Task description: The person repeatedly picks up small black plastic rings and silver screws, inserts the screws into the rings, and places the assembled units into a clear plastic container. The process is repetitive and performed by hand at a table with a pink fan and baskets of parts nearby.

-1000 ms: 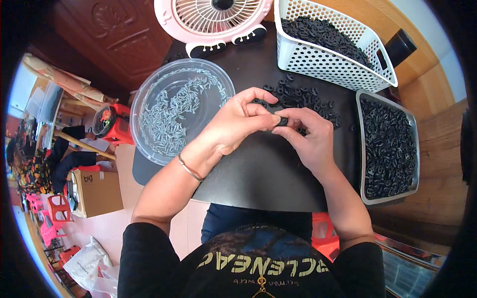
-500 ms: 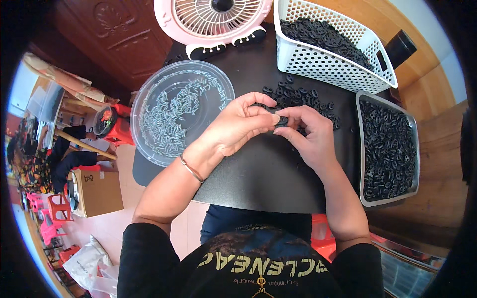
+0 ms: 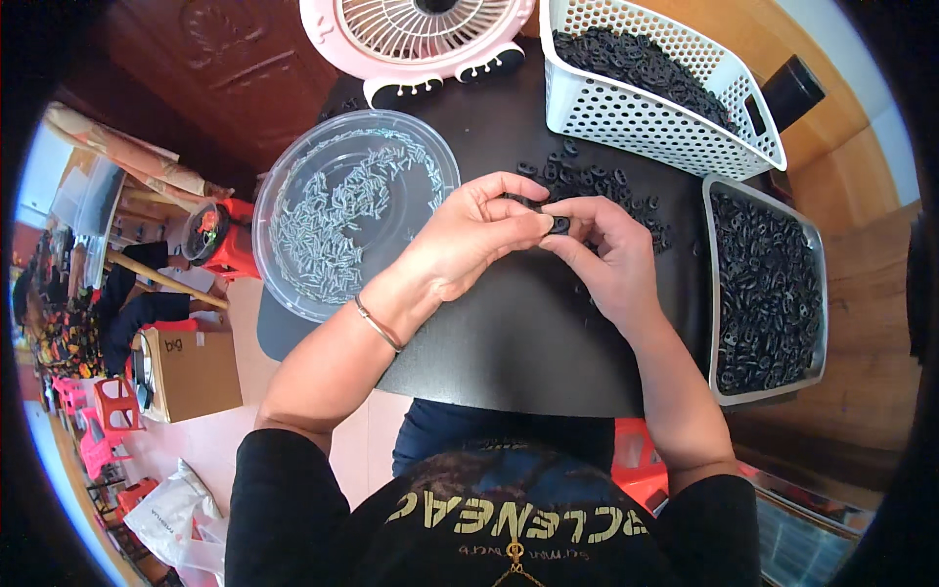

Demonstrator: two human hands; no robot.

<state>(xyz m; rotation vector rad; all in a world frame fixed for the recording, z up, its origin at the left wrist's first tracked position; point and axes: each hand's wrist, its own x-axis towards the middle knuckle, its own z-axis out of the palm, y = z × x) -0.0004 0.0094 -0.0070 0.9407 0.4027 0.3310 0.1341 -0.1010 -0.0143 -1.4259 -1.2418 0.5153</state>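
Observation:
Over the middle of the dark table my two hands meet at a small black part (image 3: 559, 225), which looks like plastic. My left hand (image 3: 474, 235) is closed, thumb and forefinger pressed against the part; a second dark piece (image 3: 520, 201) shows at its curled fingers. From the other side my right hand (image 3: 611, 259) pinches the same part with its thumb and fingers. Just beyond the hands lies a loose pile of black oval pieces (image 3: 597, 181) with holes. To the left stands a clear round tub (image 3: 279, 171) of small silvery screws or pins (image 3: 318, 240).
A white perforated basket (image 3: 636, 122) of black pieces stands at the back right. A metal tray (image 3: 719, 391) full of similar pieces sits at the right. At the back is a pink fan (image 3: 342, 59). A cardboard box (image 3: 201, 377) stands on the floor at left.
Both hands keep their pinch on the small black part, with only slight finger movement. The whole view has shifted a little.

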